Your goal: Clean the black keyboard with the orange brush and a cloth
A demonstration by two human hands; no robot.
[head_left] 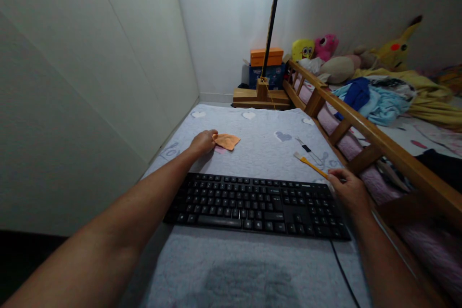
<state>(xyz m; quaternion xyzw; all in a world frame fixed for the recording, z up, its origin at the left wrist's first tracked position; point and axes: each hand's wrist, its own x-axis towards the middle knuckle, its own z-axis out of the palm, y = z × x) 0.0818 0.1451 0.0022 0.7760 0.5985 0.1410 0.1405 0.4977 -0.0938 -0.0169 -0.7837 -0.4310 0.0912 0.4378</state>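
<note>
A black computer keyboard lies across the cloth-covered surface in front of me, its cable trailing toward the lower right. Beyond its left half, my left hand pinches the corner of an orange cloth, which rests on the cover. At the keyboard's right end, my right hand grips the end of a brush with a yellow handle; its pale bristles point away to the left. Just past the brush lies a small tool with a black grip and a metal tip.
A wooden bed rail runs along the right, with clothes and plush toys behind it. White cabinet doors stand close on the left. At the far end are a wooden stand with a black pole and an orange box.
</note>
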